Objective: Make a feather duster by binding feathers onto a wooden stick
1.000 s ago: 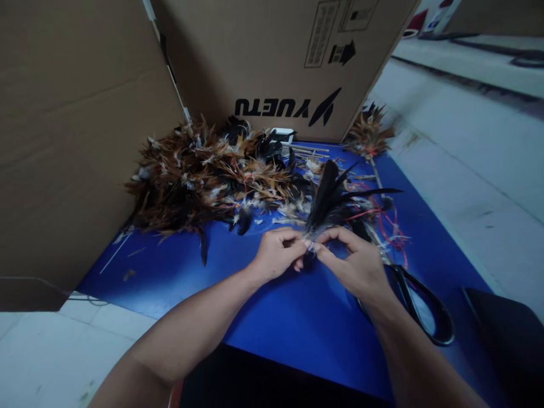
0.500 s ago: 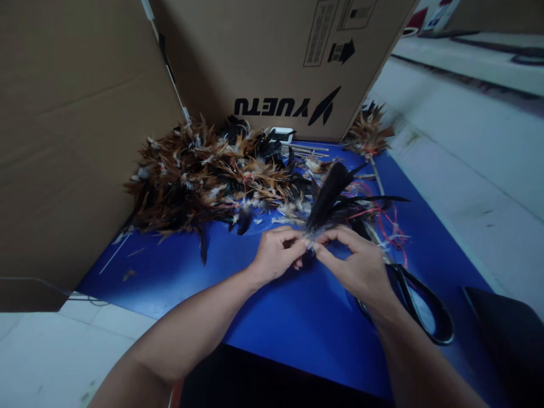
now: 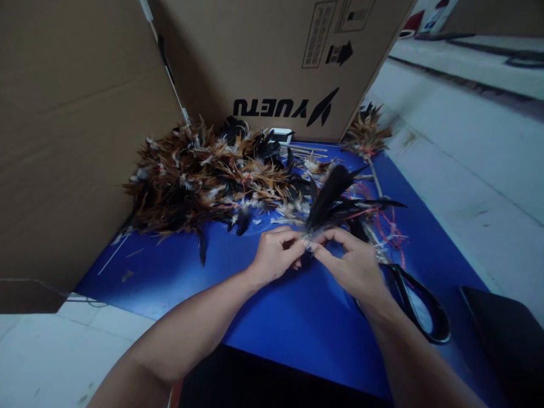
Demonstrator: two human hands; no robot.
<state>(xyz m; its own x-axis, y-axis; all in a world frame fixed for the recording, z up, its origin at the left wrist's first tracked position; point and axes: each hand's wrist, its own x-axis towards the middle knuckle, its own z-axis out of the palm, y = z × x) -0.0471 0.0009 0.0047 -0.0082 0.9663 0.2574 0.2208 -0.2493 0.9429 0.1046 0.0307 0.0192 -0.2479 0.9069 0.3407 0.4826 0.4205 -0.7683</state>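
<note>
Above the middle of the blue table, a bunch of dark feathers (image 3: 329, 195) fans upward and to the right. My left hand (image 3: 278, 249) pinches its pale, fluffy base from the left. From the other side, my right hand (image 3: 348, 258) is closed on the same base, thumb and index finger almost meeting the left fingertips. Just beyond the hands lies a large heap of brown and black feathers (image 3: 204, 175), with bits of red tie among them. Red string (image 3: 393, 232) lies tangled to the right of the bunch.
Cardboard boxes stand behind (image 3: 272, 62) and at the left (image 3: 72, 136). Thin sticks (image 3: 308, 152) lie by the rear box, and a feather duster (image 3: 368, 136) is at the far right corner. A black looped strap (image 3: 440, 326) and a dark flat object (image 3: 501, 323) are at the right.
Both hands keep their hold on the feather bunch, with the right fingers shifting very slightly at its base. The whole view has moved a little.
</note>
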